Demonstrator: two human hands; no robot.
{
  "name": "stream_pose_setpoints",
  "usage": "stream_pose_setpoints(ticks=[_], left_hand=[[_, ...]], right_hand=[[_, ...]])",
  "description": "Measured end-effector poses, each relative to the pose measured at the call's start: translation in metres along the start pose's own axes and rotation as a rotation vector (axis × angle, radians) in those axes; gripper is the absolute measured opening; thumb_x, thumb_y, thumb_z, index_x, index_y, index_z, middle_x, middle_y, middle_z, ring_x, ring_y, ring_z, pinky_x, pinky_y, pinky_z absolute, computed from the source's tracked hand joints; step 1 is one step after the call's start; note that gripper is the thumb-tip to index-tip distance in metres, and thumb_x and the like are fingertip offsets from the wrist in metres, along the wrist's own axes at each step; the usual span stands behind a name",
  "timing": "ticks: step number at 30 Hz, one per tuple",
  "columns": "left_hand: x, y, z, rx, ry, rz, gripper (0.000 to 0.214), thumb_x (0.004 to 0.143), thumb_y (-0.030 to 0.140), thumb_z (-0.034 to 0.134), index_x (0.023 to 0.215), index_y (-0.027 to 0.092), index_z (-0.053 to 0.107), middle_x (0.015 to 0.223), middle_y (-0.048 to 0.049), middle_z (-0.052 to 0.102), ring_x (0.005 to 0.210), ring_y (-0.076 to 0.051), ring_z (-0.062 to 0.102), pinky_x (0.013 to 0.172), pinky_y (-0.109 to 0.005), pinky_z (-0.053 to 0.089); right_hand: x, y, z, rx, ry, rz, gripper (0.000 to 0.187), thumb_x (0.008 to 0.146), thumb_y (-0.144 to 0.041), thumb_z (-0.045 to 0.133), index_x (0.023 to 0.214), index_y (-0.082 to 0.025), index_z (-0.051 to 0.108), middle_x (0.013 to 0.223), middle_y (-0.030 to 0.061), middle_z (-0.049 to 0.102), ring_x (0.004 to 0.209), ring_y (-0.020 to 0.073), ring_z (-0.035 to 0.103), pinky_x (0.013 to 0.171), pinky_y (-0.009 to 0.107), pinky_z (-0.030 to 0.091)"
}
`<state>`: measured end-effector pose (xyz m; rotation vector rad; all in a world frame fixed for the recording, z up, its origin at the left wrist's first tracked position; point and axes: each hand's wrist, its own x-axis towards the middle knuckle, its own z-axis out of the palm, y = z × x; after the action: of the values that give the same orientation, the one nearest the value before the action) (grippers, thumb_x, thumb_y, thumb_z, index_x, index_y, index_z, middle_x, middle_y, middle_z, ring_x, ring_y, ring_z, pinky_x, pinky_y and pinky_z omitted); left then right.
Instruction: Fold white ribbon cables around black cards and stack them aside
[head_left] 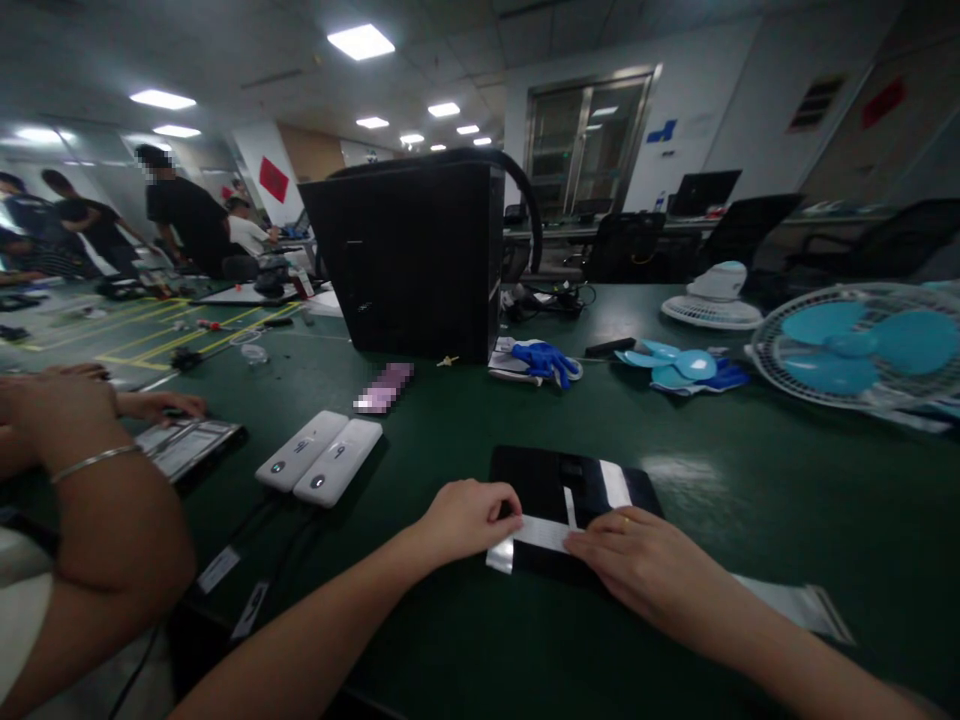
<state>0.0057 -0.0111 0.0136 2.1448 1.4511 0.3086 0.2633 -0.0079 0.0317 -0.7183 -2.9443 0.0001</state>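
Note:
A flat black panel (525,472) lies on the green table in front of me. Across its near part runs a white flat ribbon cable (541,534), with a shiny silver end piece (501,556) at the left. My left hand (469,515) pinches the cable near that end between thumb and fingertips. Fingers of my right hand (641,560) are held together on the cable further right; the thumb is hidden. Another white strip (615,484) crosses the panel's far right part. From under my right forearm a pale ribbon (787,605) emerges.
Two white power banks (337,462) with cables and a pink phone (386,388) lie left. Behind stand a black computer case (420,265), blue gloves (544,362), blue fan blades (667,362) and a fan (855,345). A co-worker's arm (112,500) reaches in at left.

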Motion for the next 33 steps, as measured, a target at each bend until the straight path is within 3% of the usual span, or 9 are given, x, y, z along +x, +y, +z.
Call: stream_pose_setpoints(ticks=[6, 12, 16, 21, 25, 33], left_hand=[[0.001, -0.001, -0.001, -0.013, -0.009, -0.042, 0.028, 0.086, 0.046, 0.053, 0.102, 0.025, 0.064, 0.067, 0.0046, 0.06, 0.057, -0.011, 0.052, 0.05, -0.022, 0.03], [0.003, -0.002, -0.001, 0.04, 0.022, -0.103, 0.03, 0.084, 0.051, 0.054, 0.095, 0.024, 0.063, 0.066, 0.0032, 0.061, 0.059, -0.013, 0.055, 0.054, -0.023, 0.033], [0.003, -0.005, -0.003, 0.017, 0.106, -0.108, 0.042, 0.091, 0.055, 0.039, 0.088, 0.021, 0.062, 0.075, -0.0009, 0.064, 0.066, -0.015, 0.057, 0.055, -0.024, 0.033], [0.006, -0.013, -0.005, 0.046, 0.168, -0.15, 0.044, 0.095, 0.048, 0.032, 0.081, 0.019, 0.061, 0.076, -0.0028, 0.063, 0.067, -0.016, 0.056, 0.056, -0.025, 0.033], [0.009, -0.017, -0.004, 0.06, 0.117, -0.173, 0.041, 0.094, 0.048, 0.035, 0.081, 0.019, 0.061, 0.076, -0.0026, 0.064, 0.067, -0.016, 0.057, 0.056, -0.025, 0.034], [0.008, -0.016, -0.003, 0.0, 0.075, -0.187, 0.04, 0.093, 0.049, 0.036, 0.083, 0.021, 0.063, 0.077, -0.0015, 0.064, 0.066, -0.016, 0.057, 0.055, -0.025, 0.036]], right_hand=[[0.0, -0.006, -0.005, 0.088, -0.011, 0.085, 0.036, 0.084, -0.019, 0.05, 0.117, -0.025, 0.062, 0.099, 0.0052, 0.065, 0.088, 0.0188, 0.061, 0.075, 0.034, 0.049], [-0.001, 0.005, -0.006, 0.207, -0.028, 0.138, 0.035, 0.087, -0.024, 0.049, 0.118, -0.028, 0.064, 0.096, 0.0038, 0.066, 0.083, 0.0164, 0.062, 0.074, 0.032, 0.051], [-0.006, 0.013, -0.003, 0.342, -0.044, 0.201, 0.036, 0.09, -0.029, 0.047, 0.123, -0.031, 0.061, 0.107, 0.0029, 0.065, 0.092, 0.017, 0.062, 0.08, 0.034, 0.052], [-0.014, 0.025, 0.0, 0.348, -0.008, 0.264, 0.07, 0.087, -0.044, 0.054, 0.149, -0.03, 0.027, 0.135, 0.0082, 0.051, 0.119, 0.025, 0.051, 0.097, 0.046, 0.044], [-0.019, 0.035, 0.005, 0.209, -0.036, 0.288, 0.099, 0.073, -0.061, 0.062, 0.152, -0.026, 0.015, 0.148, 0.0147, 0.033, 0.13, 0.036, 0.036, 0.1, 0.058, 0.037], [-0.02, 0.037, 0.009, 0.177, -0.12, 0.316, 0.103, 0.072, -0.069, 0.058, 0.152, -0.029, 0.008, 0.152, 0.0118, 0.026, 0.133, 0.0368, 0.031, 0.102, 0.06, 0.033]])
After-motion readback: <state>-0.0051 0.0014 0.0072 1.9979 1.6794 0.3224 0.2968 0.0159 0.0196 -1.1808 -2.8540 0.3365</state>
